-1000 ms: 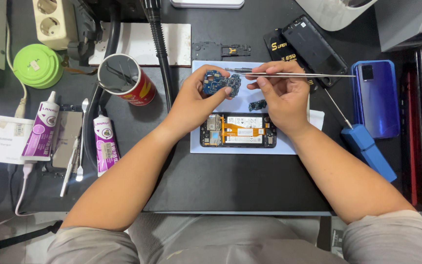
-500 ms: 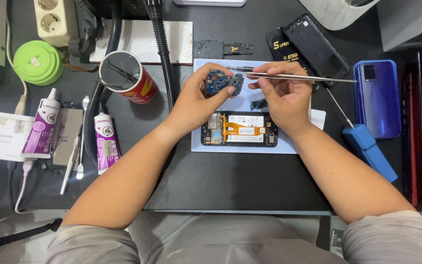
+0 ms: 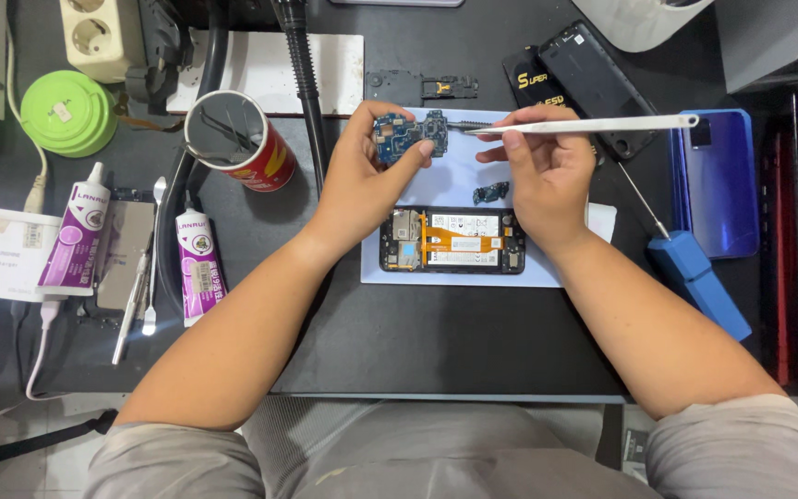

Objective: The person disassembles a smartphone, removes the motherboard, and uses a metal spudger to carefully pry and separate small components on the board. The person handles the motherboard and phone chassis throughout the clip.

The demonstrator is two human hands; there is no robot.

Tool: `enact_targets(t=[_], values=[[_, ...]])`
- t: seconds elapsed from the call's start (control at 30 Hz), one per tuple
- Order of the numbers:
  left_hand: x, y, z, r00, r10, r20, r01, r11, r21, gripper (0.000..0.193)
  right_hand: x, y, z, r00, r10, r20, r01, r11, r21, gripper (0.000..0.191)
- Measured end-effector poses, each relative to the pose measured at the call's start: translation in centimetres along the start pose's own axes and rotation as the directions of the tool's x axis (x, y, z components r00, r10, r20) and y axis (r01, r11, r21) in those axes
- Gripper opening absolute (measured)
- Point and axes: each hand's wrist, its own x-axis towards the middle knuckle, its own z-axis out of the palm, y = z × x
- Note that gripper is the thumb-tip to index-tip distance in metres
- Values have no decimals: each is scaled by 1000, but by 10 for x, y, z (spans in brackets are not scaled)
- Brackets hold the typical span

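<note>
Two glue tubes (image 3: 76, 231) and a red cup (image 3: 242, 139), far left. Left hand (image 3: 362, 180) pinches a blue circuit board (image 3: 406, 134) above the pale mat (image 3: 459, 180). Opened phone (image 3: 452, 240) lies on the mat below. Right hand (image 3: 547, 171) grips metal tweezers (image 3: 593, 124), tips at the board. Blue screwdriver (image 3: 695, 277), right.

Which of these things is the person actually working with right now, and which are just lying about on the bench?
In use:
left hand holding the blue circuit board
right hand holding the metal tweezers
opened phone on the pale mat

Lying about:
two glue tubes
red cup
green round case
blue phone cover
blue-handled screwdriver
</note>
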Motion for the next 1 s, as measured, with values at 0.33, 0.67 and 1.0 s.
enact_targets(t=[0.33, 0.67, 1.0], values=[[-4, 14, 4, 996, 5, 88, -9, 999, 46, 57, 0, 1, -5, 998, 57, -34, -56, 998, 35, 16], [-6, 18, 6, 992, -9, 123, -2, 996, 92, 53, 1, -4, -4, 1000, -9, 30, 9, 1000, 16, 17], [-9, 25, 8, 989, -8, 145, -31, 964, 263, 52, -5, -12, 2, 981, -80, 179, 98, 991, -95, 25]])
